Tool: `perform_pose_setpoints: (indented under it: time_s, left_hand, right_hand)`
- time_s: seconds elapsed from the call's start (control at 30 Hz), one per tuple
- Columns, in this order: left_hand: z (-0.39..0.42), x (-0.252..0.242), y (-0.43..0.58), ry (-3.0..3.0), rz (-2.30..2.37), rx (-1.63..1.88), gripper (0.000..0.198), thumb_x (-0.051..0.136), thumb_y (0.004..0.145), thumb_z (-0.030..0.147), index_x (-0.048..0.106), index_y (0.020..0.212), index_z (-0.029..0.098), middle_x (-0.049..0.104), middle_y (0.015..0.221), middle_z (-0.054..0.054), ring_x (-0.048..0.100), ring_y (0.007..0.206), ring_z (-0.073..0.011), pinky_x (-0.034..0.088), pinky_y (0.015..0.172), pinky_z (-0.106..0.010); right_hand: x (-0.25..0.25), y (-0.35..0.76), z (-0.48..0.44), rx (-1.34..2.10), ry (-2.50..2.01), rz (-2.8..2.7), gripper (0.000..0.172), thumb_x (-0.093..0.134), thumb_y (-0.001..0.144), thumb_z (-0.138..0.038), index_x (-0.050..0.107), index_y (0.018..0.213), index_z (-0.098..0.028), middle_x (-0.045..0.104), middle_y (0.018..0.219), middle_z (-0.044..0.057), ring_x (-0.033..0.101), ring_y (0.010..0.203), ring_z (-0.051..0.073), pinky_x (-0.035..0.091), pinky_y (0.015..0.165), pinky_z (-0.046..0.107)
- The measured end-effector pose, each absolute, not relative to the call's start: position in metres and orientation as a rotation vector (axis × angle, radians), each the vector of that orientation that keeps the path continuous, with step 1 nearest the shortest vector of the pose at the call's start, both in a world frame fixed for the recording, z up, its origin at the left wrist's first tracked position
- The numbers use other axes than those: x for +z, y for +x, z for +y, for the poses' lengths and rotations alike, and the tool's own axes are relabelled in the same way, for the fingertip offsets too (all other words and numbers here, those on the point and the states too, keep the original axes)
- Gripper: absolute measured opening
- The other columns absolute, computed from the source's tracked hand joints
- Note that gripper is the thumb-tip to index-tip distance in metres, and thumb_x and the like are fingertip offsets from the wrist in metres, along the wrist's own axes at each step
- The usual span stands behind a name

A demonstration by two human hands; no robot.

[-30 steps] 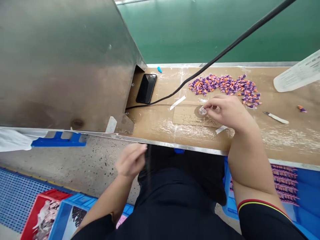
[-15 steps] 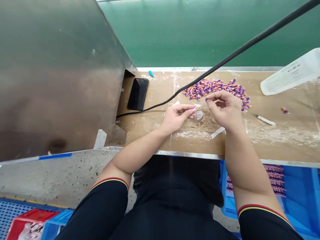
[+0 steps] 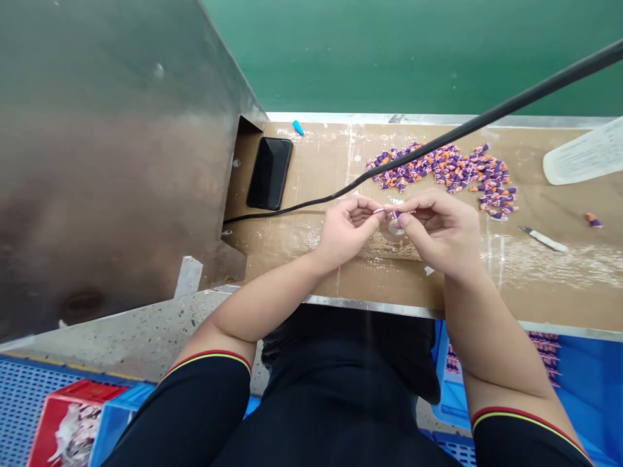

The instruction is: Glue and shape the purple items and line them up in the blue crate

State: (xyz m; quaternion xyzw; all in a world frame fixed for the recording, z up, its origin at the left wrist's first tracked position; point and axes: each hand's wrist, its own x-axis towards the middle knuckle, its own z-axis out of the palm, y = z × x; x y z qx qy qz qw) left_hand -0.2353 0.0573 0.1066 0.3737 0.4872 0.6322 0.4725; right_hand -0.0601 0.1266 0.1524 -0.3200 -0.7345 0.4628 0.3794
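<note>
Both hands had closed together. Left hand [image 3: 349, 228] and right hand [image 3: 440, 228] pinched a small purple piece [image 3: 396, 213], held just above a clear plastic piece [image 3: 396, 227].

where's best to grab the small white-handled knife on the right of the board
Take the white handle of the small knife around its middle, coming from its right end. It lies on the brown board with the dark blade pointing left, so this side likely keeps fingers clear of the blade.
</note>
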Motion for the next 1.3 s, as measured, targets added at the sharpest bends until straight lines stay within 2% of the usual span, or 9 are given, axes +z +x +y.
perform_pose_setpoints:
  time_s: [0.13,0.23,0.43,0.53,0.73,1.03,1.3]
  left_hand:
    - [0.059,0.111,-0.239,1.052,1.321,1.565,0.034,0.099,0.085,0.046,0.079,0.087,0.019,0.082,0.092,-0.006,0.078,0.086,-0.016,0.066,0.08,-0.028]
    - [0.059,0.115,-0.242,1.064,1.318,1.537,0.032,0.099,0.085,0.046,0.082,0.087,0.019,0.081,0.086,-0.005,0.073,0.077,-0.0137,0.062,0.072,-0.026]
    - [0.057,0.117,-0.237,0.827,1.191,1.514,0.052,0.092,0.087,0.068,0.086,0.1,0.019,0.084,0.093,-0.007,0.08,0.08,-0.0155,0.071,0.079,-0.03]
    - [0.056,0.115,-0.235,0.793,1.16,1.546,0.055,0.094,0.085,0.07,0.086,0.102,0.018,0.086,0.097,-0.008,0.083,0.086,-0.0172,0.073,0.086,-0.031]
    - [0.054,0.112,-0.235,0.831,1.171,1.515,0.047,0.096,0.087,0.058,0.084,0.104,0.016,0.087,0.101,-0.011,0.086,0.089,-0.0194,0.075,0.089,-0.034]
    - [0.053,0.111,-0.234,0.933,1.274,1.495,0.022,0.088,0.092,0.033,0.081,0.102,0.015,0.086,0.095,-0.01,0.084,0.085,-0.0168,0.071,0.083,-0.028]
    - [0.057,0.112,-0.238,0.984,1.354,1.439,0.014,0.084,0.09,0.026,0.077,0.097,0.015,0.084,0.09,-0.008,0.081,0.078,-0.016,0.068,0.075,-0.026]
  right_hand:
    - [0.153,-0.061,0.124,1.202,-0.821,-1.881,0.012,0.081,0.101,-0.039,0.077,0.1,-0.028,0.083,0.099,0.006,0.084,0.088,0.025,0.074,0.076,0.039]
    - [0.151,-0.063,0.124,1.152,-0.822,-1.87,0.013,0.081,0.101,-0.041,0.077,0.101,-0.028,0.083,0.099,0.006,0.084,0.088,0.024,0.074,0.077,0.039]
    - [0.146,-0.065,0.124,1.073,-0.852,-1.809,0.013,0.081,0.102,-0.041,0.076,0.102,-0.029,0.082,0.1,0.005,0.082,0.081,0.022,0.074,0.075,0.038]
    - [0.146,-0.065,0.123,1.103,-0.839,-1.806,0.011,0.081,0.102,-0.039,0.076,0.102,-0.029,0.082,0.098,0.004,0.081,0.077,0.021,0.075,0.073,0.038]
    - [0.148,-0.065,0.122,1.126,-0.849,-1.799,0.01,0.081,0.101,-0.037,0.076,0.103,-0.029,0.085,0.105,0.007,0.085,0.091,0.025,0.077,0.083,0.043]
    - [0.153,-0.064,0.12,1.128,-0.82,-1.83,0.007,0.081,0.102,-0.035,0.078,0.101,-0.029,0.084,0.105,0.007,0.087,0.103,0.028,0.076,0.091,0.046]
    - [0.154,-0.065,0.119,1.023,-0.843,-1.963,0.003,0.079,0.101,-0.032,0.08,0.101,-0.03,0.084,0.102,0.007,0.087,0.109,0.031,0.076,0.087,0.044]
